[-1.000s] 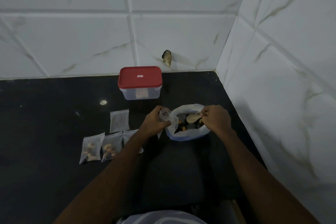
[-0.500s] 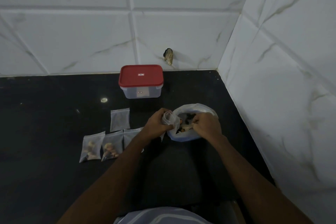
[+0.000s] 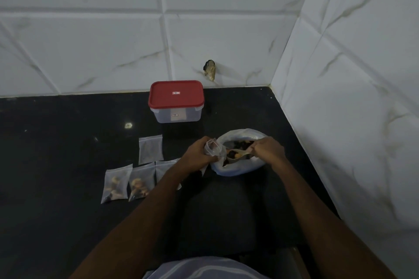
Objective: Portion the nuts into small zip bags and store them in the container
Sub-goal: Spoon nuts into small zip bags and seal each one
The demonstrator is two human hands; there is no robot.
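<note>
A: Fingers status?

B: Left hand [image 3: 197, 154] fingers are pinched round the neck of a small zip bag [image 3: 212, 147], mouth held up and open, right against the near-left rim of the big nut bag [image 3: 240, 166]. Right hand [image 3: 267, 149] fingers are clamped on the handle of a spoon [image 3: 238, 157]; the bowl sits over the nuts [image 3: 235, 144], loaded, tip pointing at the small bag.

A: So mid-fill.

B: Looks like it. My read: a scoop on its way into the bag in hand. Next move needs the spoon tip inside the mouth before tipping. The mouth is narrow and floppy, so spill risk.

A: Rest of the counter?

B: Two filled bags [image 3: 116, 184] lie flat side by side to the left of the left forearm, a third [image 3: 164, 169] partly under that arm, contents unclear. One flat bag [image 3: 150, 149] behind them; can't tell whether it holds anything. Container [image 3: 175, 115] toward the counter's back edge, red lid [image 3: 176, 93] on, apparently nothing stored yet. Sealing and storing still to come.
</note>
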